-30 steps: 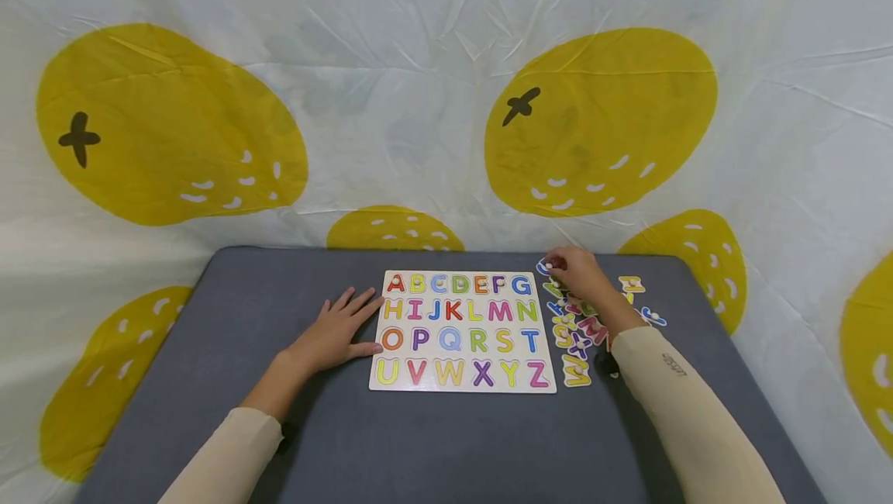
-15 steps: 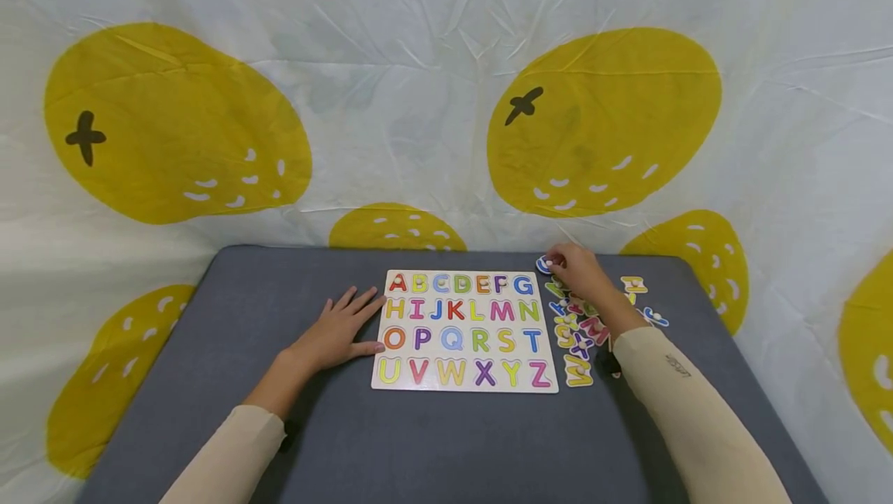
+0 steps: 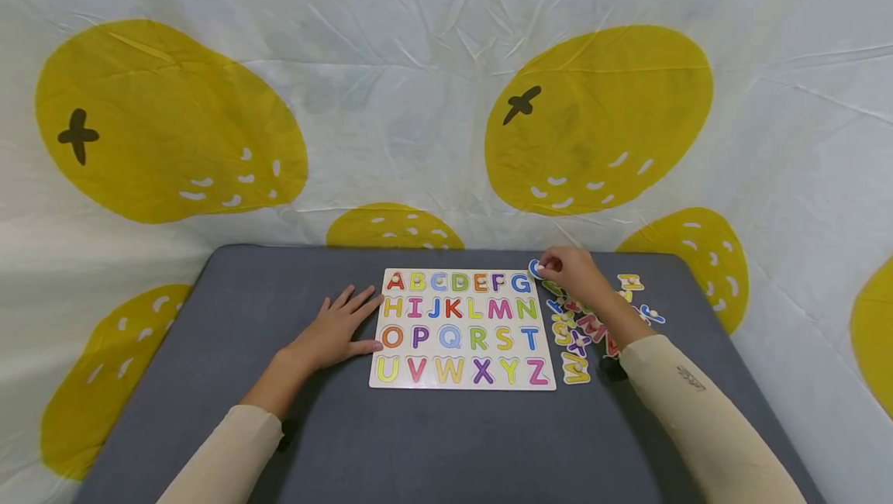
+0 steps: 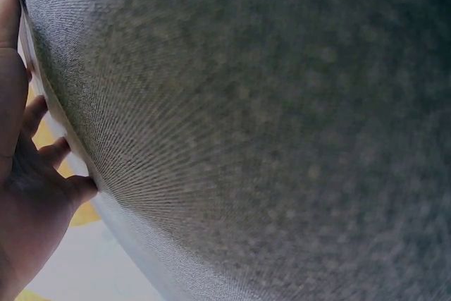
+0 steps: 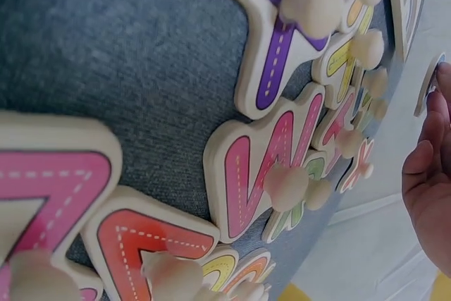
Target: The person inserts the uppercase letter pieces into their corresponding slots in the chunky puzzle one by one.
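So the thing to look at is the blue letter piece (image 3: 535,269), out at the far right corner of the white alphabet board (image 3: 543,345). The right hand (image 3: 570,270) has it pinched between thumb and fingers; I can't tell if the piece is touching the board or just above it. The left hand (image 3: 336,333) is spread flat, fingertips at the board's left edge.

Handling-wise, I'd guess light and stiff, painted wood or similar, so no bending and hard to break. The printed face could be a bit slick. Check the purple piece (image 5: 271,68) in the right wrist view: thick flat body, round knob (image 5: 312,6) sticking up. That knob is your grip imo. Pinching the rim seems worse, since fingers would stick out past the outline. Small knob though, so it could twist. The other loose pieces lie bunched on the gray table (image 3: 446,442), right of the board.
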Motion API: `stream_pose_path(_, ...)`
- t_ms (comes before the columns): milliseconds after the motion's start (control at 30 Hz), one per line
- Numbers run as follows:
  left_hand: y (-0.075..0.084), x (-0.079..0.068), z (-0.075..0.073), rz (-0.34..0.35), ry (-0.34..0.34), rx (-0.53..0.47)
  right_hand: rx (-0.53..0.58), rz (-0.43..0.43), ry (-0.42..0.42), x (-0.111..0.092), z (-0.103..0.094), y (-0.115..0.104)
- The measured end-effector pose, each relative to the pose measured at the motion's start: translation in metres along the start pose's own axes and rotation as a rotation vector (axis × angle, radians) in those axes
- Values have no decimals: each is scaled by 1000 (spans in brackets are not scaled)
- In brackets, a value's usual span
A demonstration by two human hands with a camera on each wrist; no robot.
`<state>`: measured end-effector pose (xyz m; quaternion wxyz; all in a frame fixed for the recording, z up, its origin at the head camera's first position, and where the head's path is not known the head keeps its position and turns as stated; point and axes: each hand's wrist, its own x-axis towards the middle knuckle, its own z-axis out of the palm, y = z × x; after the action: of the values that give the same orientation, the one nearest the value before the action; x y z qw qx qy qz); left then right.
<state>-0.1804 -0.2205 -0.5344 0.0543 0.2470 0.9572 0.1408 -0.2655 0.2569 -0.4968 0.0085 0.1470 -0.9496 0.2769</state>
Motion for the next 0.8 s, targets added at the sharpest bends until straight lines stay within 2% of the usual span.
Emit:
stream_pose_path(433, 1, 0, 0, 8, 12, -3, -32, 8, -27, 1, 13, -11)
stream_pose_path(800, 0, 0, 2, 3, 13, 9, 8, 77, -79, 6, 30, -19)
